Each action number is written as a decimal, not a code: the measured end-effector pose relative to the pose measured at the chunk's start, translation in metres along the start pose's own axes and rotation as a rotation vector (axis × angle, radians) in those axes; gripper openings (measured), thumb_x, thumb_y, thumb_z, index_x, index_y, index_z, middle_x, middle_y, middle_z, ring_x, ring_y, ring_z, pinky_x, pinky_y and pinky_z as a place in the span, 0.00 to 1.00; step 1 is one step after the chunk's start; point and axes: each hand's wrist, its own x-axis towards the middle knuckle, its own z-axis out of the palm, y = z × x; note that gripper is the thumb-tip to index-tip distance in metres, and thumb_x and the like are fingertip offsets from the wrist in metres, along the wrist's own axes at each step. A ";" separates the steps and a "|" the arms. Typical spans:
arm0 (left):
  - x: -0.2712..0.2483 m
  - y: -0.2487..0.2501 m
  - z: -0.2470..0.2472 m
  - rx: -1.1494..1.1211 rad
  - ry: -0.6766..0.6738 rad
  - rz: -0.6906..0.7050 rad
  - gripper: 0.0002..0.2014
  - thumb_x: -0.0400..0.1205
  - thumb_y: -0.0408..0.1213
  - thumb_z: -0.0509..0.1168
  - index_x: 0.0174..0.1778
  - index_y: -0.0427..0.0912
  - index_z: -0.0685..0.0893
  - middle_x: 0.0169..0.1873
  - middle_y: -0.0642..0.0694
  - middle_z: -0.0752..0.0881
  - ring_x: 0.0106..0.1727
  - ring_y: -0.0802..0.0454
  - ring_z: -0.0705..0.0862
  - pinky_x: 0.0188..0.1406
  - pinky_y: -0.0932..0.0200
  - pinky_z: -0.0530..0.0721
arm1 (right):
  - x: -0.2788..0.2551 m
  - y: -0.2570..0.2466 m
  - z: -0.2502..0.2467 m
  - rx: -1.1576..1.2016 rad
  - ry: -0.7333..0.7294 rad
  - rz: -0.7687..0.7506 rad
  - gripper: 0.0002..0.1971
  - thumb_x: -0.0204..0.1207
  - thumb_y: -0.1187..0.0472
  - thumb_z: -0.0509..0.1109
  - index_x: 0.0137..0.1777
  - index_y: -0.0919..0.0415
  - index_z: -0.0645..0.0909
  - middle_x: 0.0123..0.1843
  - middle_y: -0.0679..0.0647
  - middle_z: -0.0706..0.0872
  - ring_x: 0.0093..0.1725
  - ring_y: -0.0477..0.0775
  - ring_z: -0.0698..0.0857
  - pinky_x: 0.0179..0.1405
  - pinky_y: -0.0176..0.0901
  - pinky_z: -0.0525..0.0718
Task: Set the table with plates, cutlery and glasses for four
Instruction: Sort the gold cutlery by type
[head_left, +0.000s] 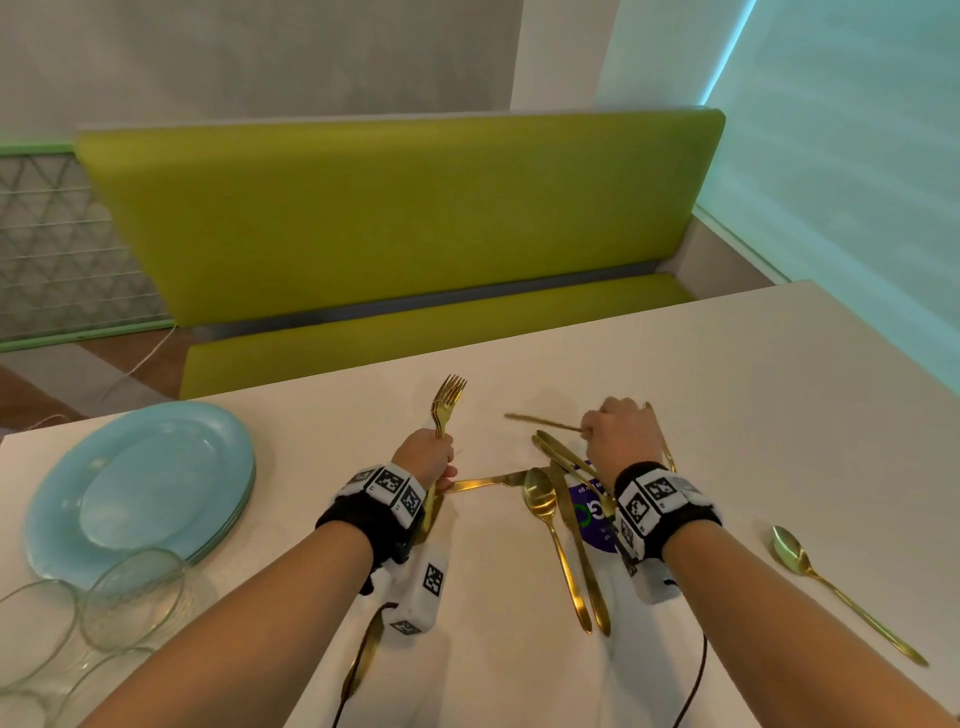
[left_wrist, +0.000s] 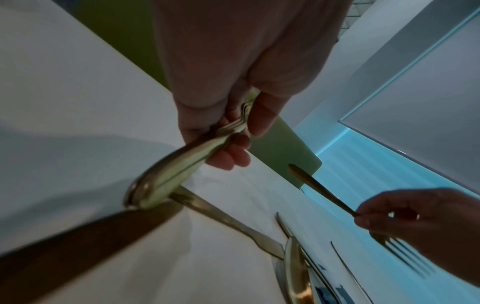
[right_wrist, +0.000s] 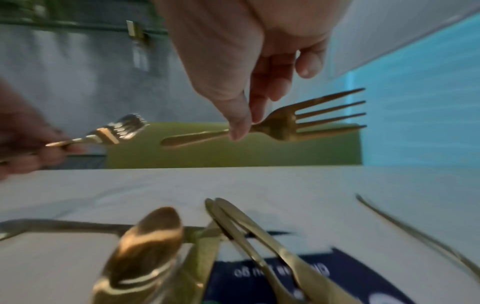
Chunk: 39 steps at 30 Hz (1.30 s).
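My left hand (head_left: 434, 462) grips a bundle of gold forks (head_left: 448, 397) by the handles (left_wrist: 179, 166), tines pointing away from me. My right hand (head_left: 592, 428) pinches a single gold fork (right_wrist: 283, 126) at its neck between thumb and fingers and holds it above the table; its handle (head_left: 540, 423) points left. Below and between the hands lies a loose pile of gold cutlery: a spoon (head_left: 540, 499), crossed knives (head_left: 569, 465) and one knife (head_left: 488, 480) pointing left. A stack of light blue plates (head_left: 140, 488) sits at the left, with clear glasses (head_left: 130, 597) in front of it.
A lone gold spoon (head_left: 841, 592) lies at the right on the white table (head_left: 753, 395). Another gold piece (head_left: 363, 654) lies under my left forearm. A dark round sticker (head_left: 592, 514) shows beneath the pile. A green bench (head_left: 415, 208) runs along the table's far side.
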 end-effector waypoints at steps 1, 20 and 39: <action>-0.002 0.001 -0.002 0.037 0.004 0.007 0.13 0.85 0.28 0.53 0.64 0.34 0.75 0.37 0.45 0.77 0.32 0.54 0.77 0.32 0.62 0.77 | -0.003 -0.009 -0.007 -0.031 0.000 -0.085 0.14 0.83 0.60 0.57 0.62 0.55 0.82 0.59 0.53 0.82 0.62 0.55 0.77 0.63 0.47 0.72; -0.087 -0.045 -0.014 0.496 -0.377 0.081 0.09 0.74 0.22 0.65 0.37 0.42 0.81 0.37 0.44 0.83 0.40 0.50 0.82 0.46 0.54 0.85 | -0.097 -0.123 -0.045 -0.203 -0.227 -0.625 0.14 0.82 0.64 0.59 0.62 0.62 0.82 0.62 0.58 0.82 0.67 0.60 0.75 0.66 0.51 0.70; -0.116 -0.073 -0.002 0.402 -0.461 0.166 0.13 0.82 0.28 0.62 0.62 0.31 0.81 0.47 0.40 0.85 0.47 0.50 0.85 0.50 0.60 0.86 | -0.139 -0.109 -0.023 -0.066 -0.172 -0.473 0.13 0.82 0.61 0.60 0.60 0.56 0.84 0.50 0.56 0.86 0.54 0.59 0.82 0.54 0.50 0.77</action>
